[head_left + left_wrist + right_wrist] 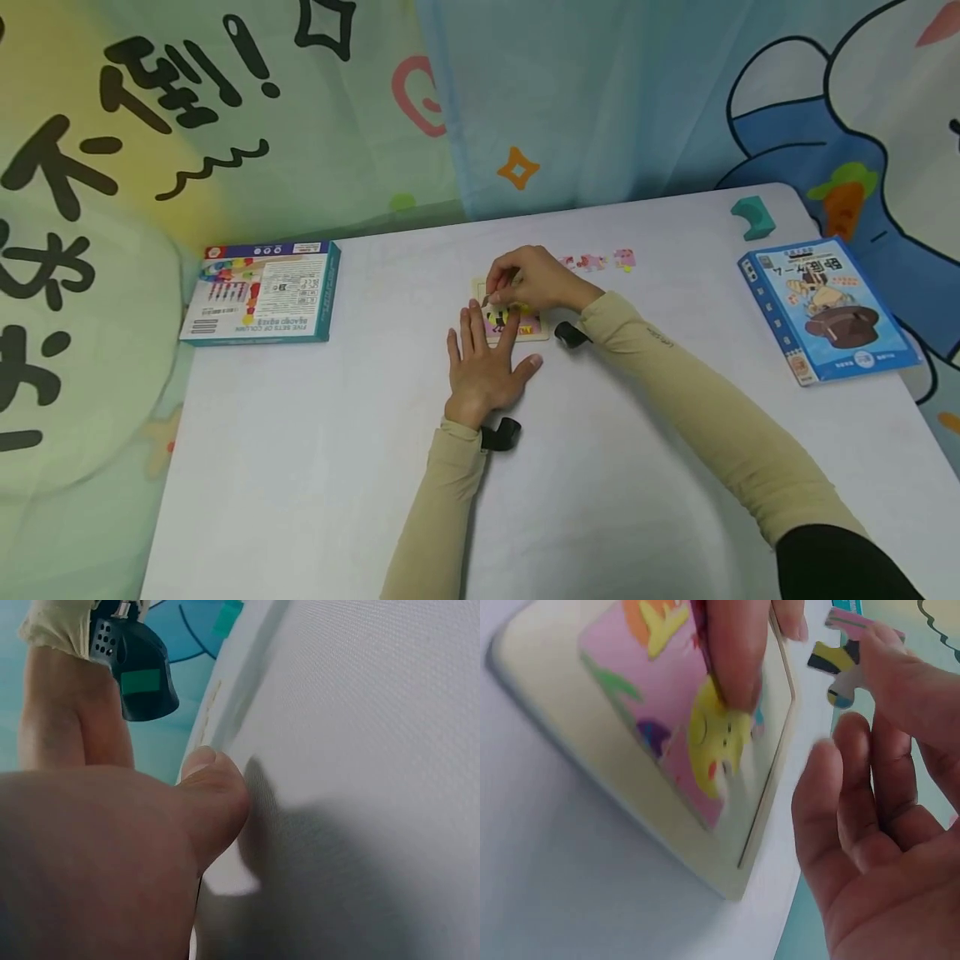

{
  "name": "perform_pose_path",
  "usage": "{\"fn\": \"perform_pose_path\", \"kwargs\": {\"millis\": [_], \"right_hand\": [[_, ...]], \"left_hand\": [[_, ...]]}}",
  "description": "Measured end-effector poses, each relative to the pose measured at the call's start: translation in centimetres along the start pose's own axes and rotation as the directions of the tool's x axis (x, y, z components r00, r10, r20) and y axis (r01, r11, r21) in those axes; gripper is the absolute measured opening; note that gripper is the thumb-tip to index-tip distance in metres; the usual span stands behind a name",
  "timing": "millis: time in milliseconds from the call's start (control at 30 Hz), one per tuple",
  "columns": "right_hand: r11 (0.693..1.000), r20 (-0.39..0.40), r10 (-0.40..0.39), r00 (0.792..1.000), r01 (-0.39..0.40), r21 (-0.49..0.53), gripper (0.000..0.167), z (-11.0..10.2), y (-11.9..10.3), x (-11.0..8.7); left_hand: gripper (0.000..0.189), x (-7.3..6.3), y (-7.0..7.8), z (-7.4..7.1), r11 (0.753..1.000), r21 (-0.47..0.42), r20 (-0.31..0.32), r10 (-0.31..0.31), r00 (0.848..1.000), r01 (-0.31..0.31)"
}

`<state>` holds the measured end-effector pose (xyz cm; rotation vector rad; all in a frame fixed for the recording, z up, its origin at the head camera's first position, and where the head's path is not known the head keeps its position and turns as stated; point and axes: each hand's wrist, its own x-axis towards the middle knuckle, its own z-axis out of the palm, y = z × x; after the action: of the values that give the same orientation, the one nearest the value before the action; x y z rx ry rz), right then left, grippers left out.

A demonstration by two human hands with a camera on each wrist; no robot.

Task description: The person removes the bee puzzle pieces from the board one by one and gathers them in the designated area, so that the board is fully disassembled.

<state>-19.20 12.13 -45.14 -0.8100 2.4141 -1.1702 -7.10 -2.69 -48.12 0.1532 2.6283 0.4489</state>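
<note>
A small wooden puzzle tray (555, 682) with a pale frame holds a partly filled picture on pink, with a yellow figure (720, 739). My left hand (486, 377) lies palm down with fingers spread, its fingertips resting on the tray's pieces. Between thumb and finger, my right hand (543, 279) pinches a jigsaw piece (840, 664) marked pink, yellow and black. That hand hovers over the tray's far left part in the head view. The left wrist view shows mainly the left thumb (214, 799) above the white cloth.
Several loose pink puzzle pieces (592, 262) lie beyond the right hand. A boxed set (258, 300) lies at the table's left, a blue picture box (832, 308) at the right. Behind that sits a curved green block (756, 218). A printed curtain (585, 108) hangs along the back edge.
</note>
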Motion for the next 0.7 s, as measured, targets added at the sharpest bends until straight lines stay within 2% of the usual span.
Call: {"fn": "perform_pose_path", "kwargs": {"millis": [133,333,433,533,700], "right_hand": [[0.999,-0.011,0.025,1.000,-0.025,0.020,0.005,-0.7,0.3,-0.4],[0.989,-0.030,0.100,0.995,-0.096,0.113,0.004,-2.0,1.1,-1.5],[0.985,-0.053,0.126,0.991,-0.118,0.128,0.007,-2.6,1.8,-2.2],[0.986,-0.121,0.145,0.982,-0.133,0.102,0.012,-3.2,2.5,-3.1],[0.979,-0.255,0.201,0.946,-0.186,0.080,0.017,-4.0,3.5,-5.0]], "left_hand": [[0.080,0.0,0.0,0.1,1.000,-0.007,-0.019,0.003,1.000,-0.003],[0.080,0.3,0.0,0.4,1.000,-0.007,-0.012,-0.011,1.000,0.011],[0.080,0.0,0.1,0.1,1.000,-0.008,-0.019,-0.011,1.000,0.011],[0.080,-0.3,0.2,-0.1,1.000,-0.012,-0.032,-0.005,0.999,0.005],[0.080,-0.1,0.3,-0.2,1.000,-0.001,-0.020,-0.004,1.000,0.004]]}}
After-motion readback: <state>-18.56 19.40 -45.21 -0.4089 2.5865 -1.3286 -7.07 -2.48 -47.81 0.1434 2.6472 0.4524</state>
